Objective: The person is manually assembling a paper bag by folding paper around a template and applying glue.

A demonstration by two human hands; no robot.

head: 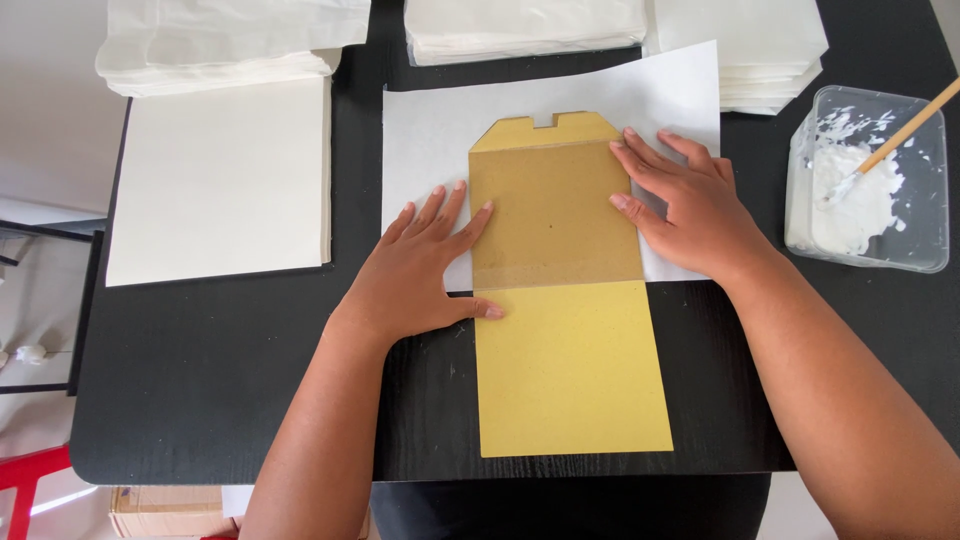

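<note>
Here my left hand (pixel 415 275) lies flat, fingers (pixel 448 215) spread and gripping nothing, beside the brown cardboard template (pixel 555 215), steadying it. My right hand (pixel 690 210) presses its opposite edge likewise. The template rests on a white paper sheet (pixel 430 140) on the black surface (pixel 200 380); a glue tub (pixel 868 180) stands well right.
</note>
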